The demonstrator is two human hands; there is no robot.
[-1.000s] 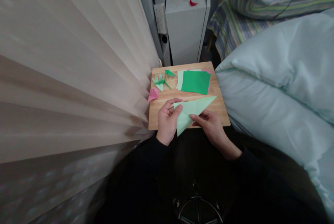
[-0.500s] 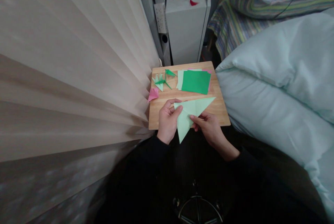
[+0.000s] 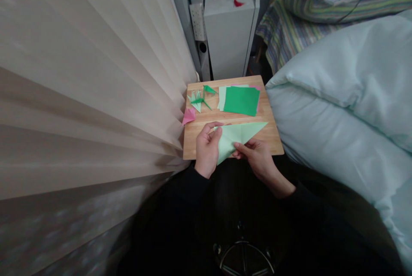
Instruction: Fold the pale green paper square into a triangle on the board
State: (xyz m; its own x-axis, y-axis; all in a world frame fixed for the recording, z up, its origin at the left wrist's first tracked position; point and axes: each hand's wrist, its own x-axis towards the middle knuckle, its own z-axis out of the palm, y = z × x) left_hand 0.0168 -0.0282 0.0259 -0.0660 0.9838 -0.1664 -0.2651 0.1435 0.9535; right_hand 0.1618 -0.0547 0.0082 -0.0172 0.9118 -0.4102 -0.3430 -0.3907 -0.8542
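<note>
A pale green sheet of origami paper (image 3: 240,133), folded into a triangle with creases across it, is held between both hands over the near edge of the wooden board. My left hand (image 3: 207,149) pinches its upper left corner, thumb on top. Thumb and fingers of my right hand (image 3: 255,156) grip the lower slanting edge near its middle. One long point reaches out to the right, and a shorter point hangs down beside my left hand.
On the wooden board (image 3: 206,134) lie folded green paper cranes (image 3: 202,100), a pink folded paper (image 3: 189,116) and a stack of coloured paper sheets (image 3: 242,101). A curtain (image 3: 128,74) hangs at left; a quilt (image 3: 337,104) bulges at right. Behind stands a white cabinet (image 3: 228,40).
The lower point of the pale green paper has come up and to the left. Its right point has dropped slightly, and both hands keep nearly the same place.
</note>
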